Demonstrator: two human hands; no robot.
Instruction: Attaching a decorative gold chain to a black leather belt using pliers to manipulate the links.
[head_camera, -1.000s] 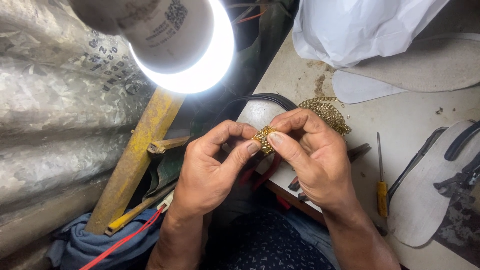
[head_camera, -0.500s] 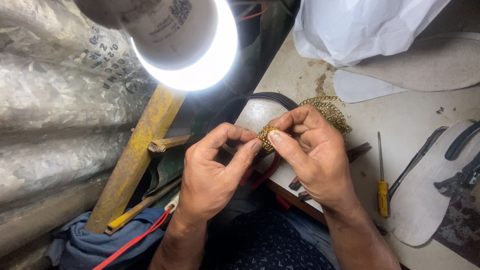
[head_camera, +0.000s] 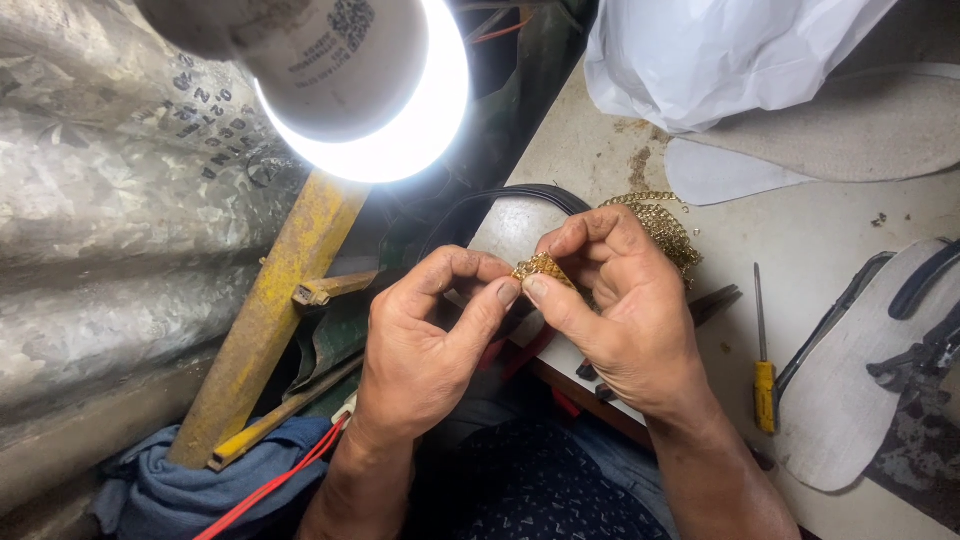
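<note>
A: What's the biggest thing in front of you?
B: The corrugated metal sheet (head_camera: 110, 250) on your left, then the lit bulb (head_camera: 350, 80) overhead, the white plastic bag (head_camera: 720, 50) at the top right, and a shoe sole (head_camera: 850, 400) lying on the worktable (head_camera: 830, 230).

A: And your hands?
B: Your left hand (head_camera: 425, 350) and right hand (head_camera: 625, 310) meet at the table edge, thumb and forefinger of each pinched shut on the gold chain (head_camera: 542, 267).

A: Where does the chain run?
B: Behind your right hand, heaped on the table. A yellow-handled screwdriver (head_camera: 763, 370) lies near your right wrist.
</note>
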